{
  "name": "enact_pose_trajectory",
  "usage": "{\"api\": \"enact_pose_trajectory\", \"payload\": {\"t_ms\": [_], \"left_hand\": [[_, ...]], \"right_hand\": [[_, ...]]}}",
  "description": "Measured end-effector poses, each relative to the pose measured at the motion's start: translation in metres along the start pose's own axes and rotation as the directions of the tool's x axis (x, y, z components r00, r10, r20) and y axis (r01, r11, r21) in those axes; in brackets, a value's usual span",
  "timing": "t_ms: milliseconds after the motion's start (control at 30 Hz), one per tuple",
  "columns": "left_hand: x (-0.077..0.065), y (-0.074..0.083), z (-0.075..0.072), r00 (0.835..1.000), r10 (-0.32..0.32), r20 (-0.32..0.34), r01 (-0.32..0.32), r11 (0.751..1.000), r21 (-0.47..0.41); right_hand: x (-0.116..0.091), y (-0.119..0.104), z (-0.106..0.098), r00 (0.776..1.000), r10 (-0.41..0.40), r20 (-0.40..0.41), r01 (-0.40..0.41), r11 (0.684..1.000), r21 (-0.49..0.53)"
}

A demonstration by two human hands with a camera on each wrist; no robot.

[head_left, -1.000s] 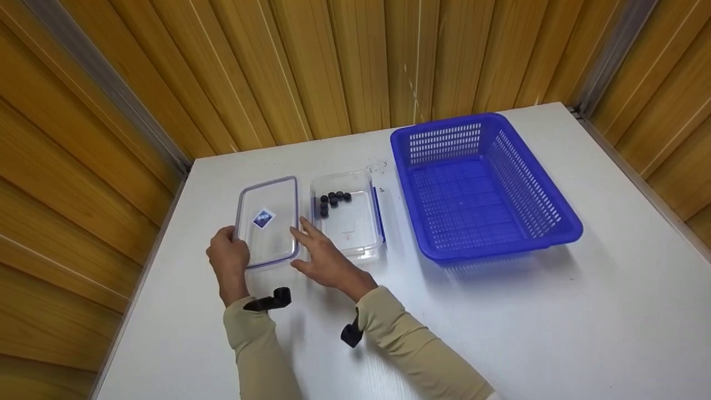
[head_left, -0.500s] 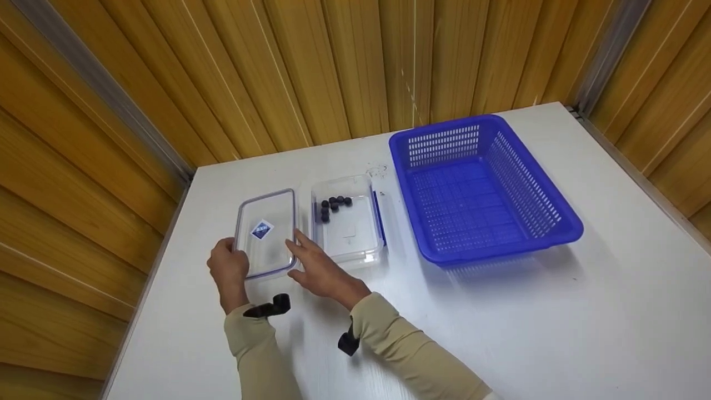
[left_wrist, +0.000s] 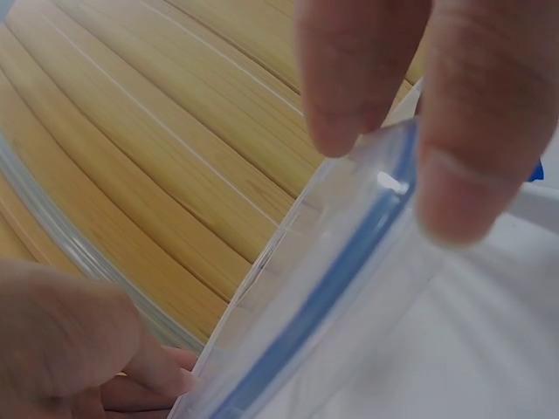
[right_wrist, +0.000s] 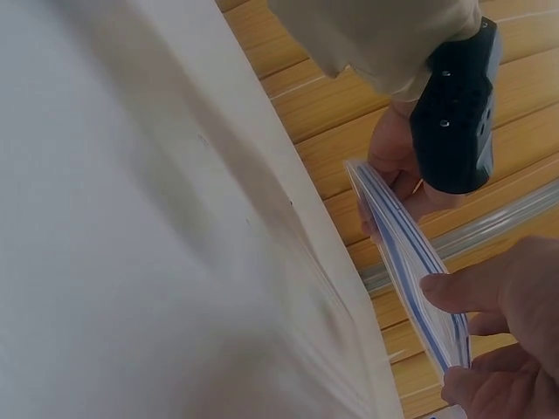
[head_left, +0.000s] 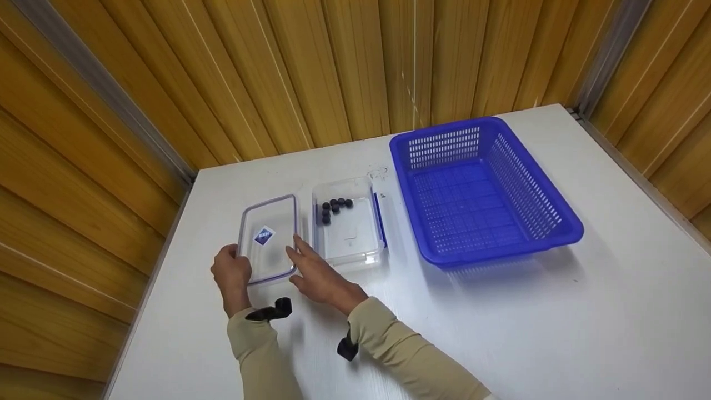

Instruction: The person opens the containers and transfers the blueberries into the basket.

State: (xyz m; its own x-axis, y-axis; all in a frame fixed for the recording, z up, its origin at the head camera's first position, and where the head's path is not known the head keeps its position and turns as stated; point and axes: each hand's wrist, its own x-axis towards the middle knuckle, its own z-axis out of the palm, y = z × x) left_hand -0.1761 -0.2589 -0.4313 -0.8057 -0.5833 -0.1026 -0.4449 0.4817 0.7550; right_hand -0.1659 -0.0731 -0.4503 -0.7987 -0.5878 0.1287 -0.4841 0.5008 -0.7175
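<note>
In the head view a clear rectangular lid (head_left: 278, 222) with a blue seal and a diamond-shaped blue label lies between both hands. My left hand (head_left: 231, 273) grips its left edge near the front corner, thumb on top. On the opposite long edge, my right hand (head_left: 322, 276) pinches the rim, fingers pointing forward. The right wrist view has the lid (right_wrist: 406, 253) nearly edge-on, the right thumb on one face. Just right of it stands a clear plastic food container (head_left: 353, 236), with several small dark round balls (head_left: 335, 206) gathered at its back left.
A large blue plastic basket (head_left: 472, 194) with slotted sides stands right of the container. Everything sits on a white table (head_left: 500, 333). Yellow wood-look panel walls (head_left: 344, 72) rise behind the table and at both sides.
The lid, with both hands on it, has moved slightly toward the front of the table. The head view has shifted a little. The container, balls and basket stay in place.
</note>
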Motion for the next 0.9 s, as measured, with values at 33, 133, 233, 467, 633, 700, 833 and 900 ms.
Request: {"api": "enact_pose_trajectory", "payload": {"t_ms": [33,133,233,467,633,700,833,900], "left_hand": [[0.000,-0.001,0.000,1.000,0.001,0.000,-0.001,1.000,0.004],[-0.001,-0.003,-0.001,1.000,-0.005,-0.001,0.005,1.000,0.007],[-0.001,-0.004,-0.002,1.000,-0.013,0.002,0.013,1.000,0.004],[-0.002,-0.009,-0.002,1.000,-0.020,0.009,0.020,1.000,-0.015],[-0.001,-0.015,0.001,0.999,-0.026,0.019,0.026,0.999,-0.022],[-0.001,-0.017,0.002,0.999,-0.030,0.017,0.031,0.999,-0.016],[0.002,-0.023,0.004,1.000,-0.025,0.015,0.025,1.000,0.001],[0.003,-0.026,0.005,1.000,-0.016,0.016,0.016,1.000,0.007]], "right_hand": [[0.000,0.000,0.001,1.000,-0.004,0.004,0.004,1.000,-0.010],[0.000,-0.001,0.003,1.000,-0.014,0.015,0.015,0.999,-0.036],[-0.001,-0.002,0.007,1.000,-0.014,0.022,0.015,0.999,-0.046],[-0.004,0.001,0.015,1.000,-0.001,0.029,0.003,0.998,-0.057],[-0.004,0.006,0.020,1.000,-0.017,0.025,0.019,0.998,-0.056],[-0.004,0.008,0.022,0.999,-0.017,0.032,0.018,0.999,-0.041],[-0.004,0.010,0.025,0.999,0.000,0.043,0.000,1.000,-0.006],[-0.004,0.011,0.027,0.999,0.009,0.045,-0.009,1.000,-0.005]]}}
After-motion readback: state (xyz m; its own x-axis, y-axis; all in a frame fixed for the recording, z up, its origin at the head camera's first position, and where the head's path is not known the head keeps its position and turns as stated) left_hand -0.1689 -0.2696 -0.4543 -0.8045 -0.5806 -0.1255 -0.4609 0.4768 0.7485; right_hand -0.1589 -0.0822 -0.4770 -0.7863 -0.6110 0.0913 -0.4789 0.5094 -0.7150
